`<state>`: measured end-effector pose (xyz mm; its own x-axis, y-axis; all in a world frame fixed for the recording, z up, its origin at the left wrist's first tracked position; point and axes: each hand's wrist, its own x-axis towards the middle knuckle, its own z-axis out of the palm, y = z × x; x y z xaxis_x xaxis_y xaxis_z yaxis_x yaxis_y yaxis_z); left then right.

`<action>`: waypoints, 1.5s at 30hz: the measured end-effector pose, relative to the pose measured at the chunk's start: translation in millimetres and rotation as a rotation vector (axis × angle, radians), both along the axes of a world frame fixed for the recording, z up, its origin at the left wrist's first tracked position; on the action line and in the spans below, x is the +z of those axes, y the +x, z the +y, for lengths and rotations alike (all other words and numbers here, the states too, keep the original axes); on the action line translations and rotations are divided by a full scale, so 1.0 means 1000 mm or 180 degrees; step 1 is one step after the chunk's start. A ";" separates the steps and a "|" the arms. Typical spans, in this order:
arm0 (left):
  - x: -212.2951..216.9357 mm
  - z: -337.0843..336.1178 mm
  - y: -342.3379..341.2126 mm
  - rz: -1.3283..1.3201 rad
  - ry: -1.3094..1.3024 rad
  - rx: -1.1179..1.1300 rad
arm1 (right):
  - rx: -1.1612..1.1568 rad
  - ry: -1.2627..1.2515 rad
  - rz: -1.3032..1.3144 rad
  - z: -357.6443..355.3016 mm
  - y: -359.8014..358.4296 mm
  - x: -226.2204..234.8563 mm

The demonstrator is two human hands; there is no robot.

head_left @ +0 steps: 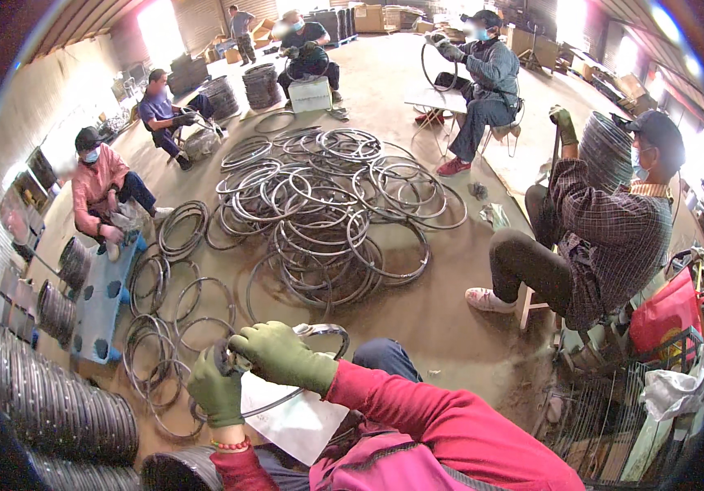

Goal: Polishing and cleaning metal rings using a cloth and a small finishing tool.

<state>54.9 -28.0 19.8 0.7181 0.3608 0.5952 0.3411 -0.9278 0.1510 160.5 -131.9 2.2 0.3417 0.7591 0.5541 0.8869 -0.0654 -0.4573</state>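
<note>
Both my hands wear green gloves and meet at the near edge of a thin dark hoop [331,328], which looks like a wheel rim. My left hand [216,386] is closed around it at the left. My right hand [285,357] is closed on it just beside, fingers wrapped over the same stretch. Something small and dark shows between the gloves, too hidden to name. The hoop leans above my lap, over a white sheet [299,421]. Beyond my hands, a large tangled pile of similar rims [327,209] lies on the floor.
Stacked black rims [65,401] stand close on my left, near a blue pallet [106,299]. Loose rims [155,352] lie left of my hands. Several seated people surround the pile; one [606,229] sits close at right. A red bag [667,315] and thin wires [597,417] are at right.
</note>
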 end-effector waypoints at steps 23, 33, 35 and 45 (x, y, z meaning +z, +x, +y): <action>-0.029 0.062 -0.069 -0.0222 -0.0927 0.0174 | 0.0130 -0.0162 0.0875 -0.014 0.010 -0.037; -0.035 0.075 -0.080 0.0063 -0.1532 0.0789 | -0.0104 -0.0234 0.1470 -0.016 0.011 -0.039; -0.038 0.086 -0.087 0.0062 -0.1078 0.0538 | 0.0096 -0.0251 0.2525 -0.025 0.018 -0.057; -0.024 0.038 -0.052 0.0117 -0.0378 0.0180 | 0.0254 -0.0318 -0.0514 0.030 -0.030 -0.002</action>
<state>3.4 10.3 -4.3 0.7151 0.4678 0.5195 0.3997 -0.8833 0.2451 130.7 -102.2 0.1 0.1912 0.8341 0.5174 0.9523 -0.0299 -0.3037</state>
